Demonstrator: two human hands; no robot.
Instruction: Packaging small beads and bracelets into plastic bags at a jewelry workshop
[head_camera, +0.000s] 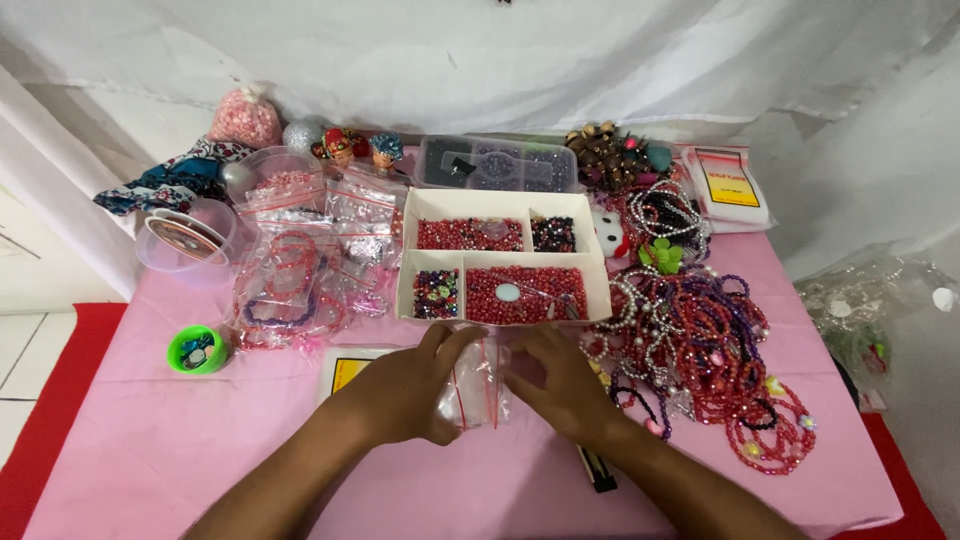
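Note:
My left hand (405, 390) and my right hand (565, 385) meet over the pink tablecloth (180, 440), both gripping a small clear plastic zip bag (475, 385) with a red seal line. The bag stands between my fingers, just in front of a white divided tray (500, 205) that holds red, dark and mixed beads in its compartments. A flat white packet with a yellow label (345, 370) lies partly under my left hand.
A heap of red, purple and pearl bead bracelets (700, 340) fills the right side. Clear bags of bracelets (295, 285) lie at the left, beside a green round container (197, 350) and a clear tub (185, 238). A clear bead box (497, 163) stands behind the tray.

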